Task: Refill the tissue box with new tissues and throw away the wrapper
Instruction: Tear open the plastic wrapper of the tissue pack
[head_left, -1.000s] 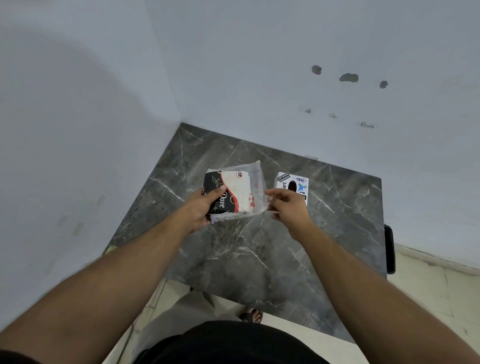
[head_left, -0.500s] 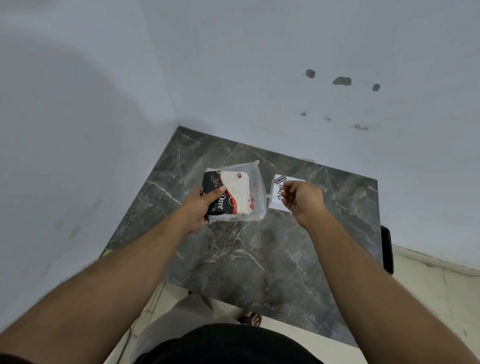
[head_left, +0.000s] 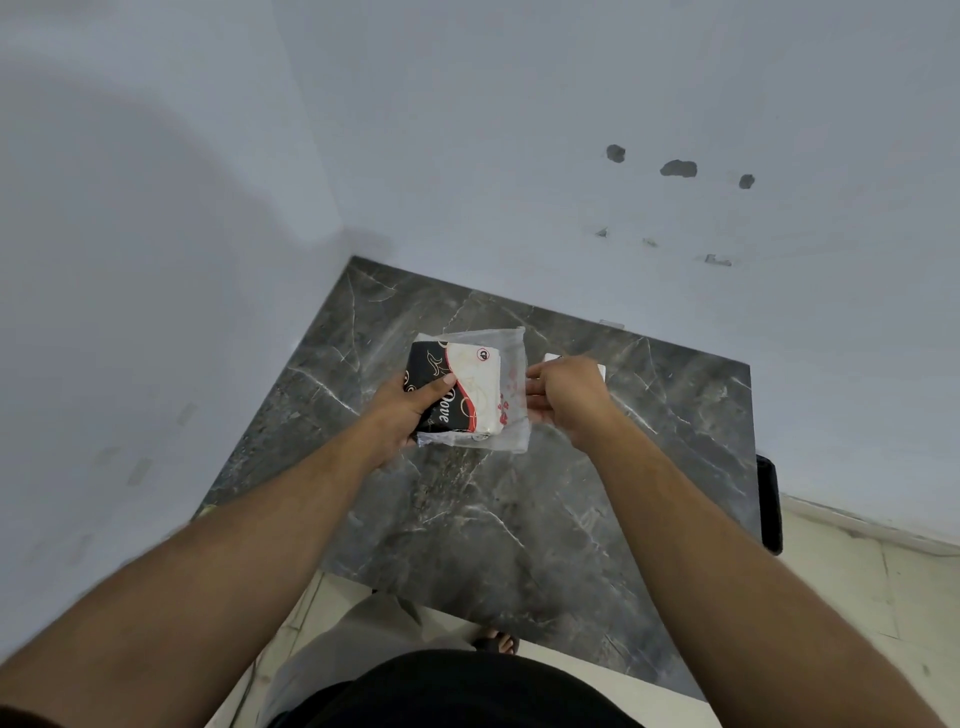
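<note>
A black, white and red pack of tissues (head_left: 467, 389) in a clear plastic wrapper (head_left: 511, 421) is held above the dark marble table (head_left: 519, 519). My left hand (head_left: 410, 410) grips the pack's left end, thumb on top. My right hand (head_left: 566, 395) pinches the wrapper's loose right edge. Behind my right hand lies a white tissue box (head_left: 551, 357), mostly hidden, with only its corners showing.
The table stands in a corner between two pale walls (head_left: 571, 156). A black object (head_left: 769, 499) hangs off the table's right edge. Light floor tiles (head_left: 857, 597) lie to the right, and my foot (head_left: 498, 644) shows below the table's near edge.
My right hand pulled away to the right over the white box, then came back left to the wrapper's edge. My left hand kept its hold on the pack.
</note>
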